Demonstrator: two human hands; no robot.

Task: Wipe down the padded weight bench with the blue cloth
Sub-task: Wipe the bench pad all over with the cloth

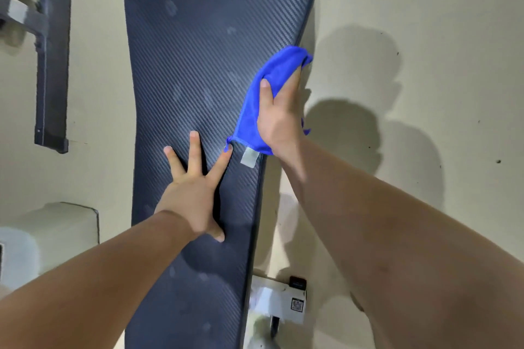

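The padded weight bench point(204, 45) is a long dark pad with a woven carbon pattern, running from the top of the view down to the bottom centre. Pale smudges dot its surface. My right hand point(279, 119) grips the blue cloth point(276, 71) and presses it against the bench's right edge, about mid-length. A grey label hangs from the cloth's lower corner. My left hand point(192, 193) lies flat on the pad with its fingers spread, just left of and below the cloth.
A dark metal frame point(52, 51) stands on the pale floor to the left. A white rounded object point(48, 229) sits at lower left. Under the bench at lower right is a white base part with a QR sticker point(296, 304).
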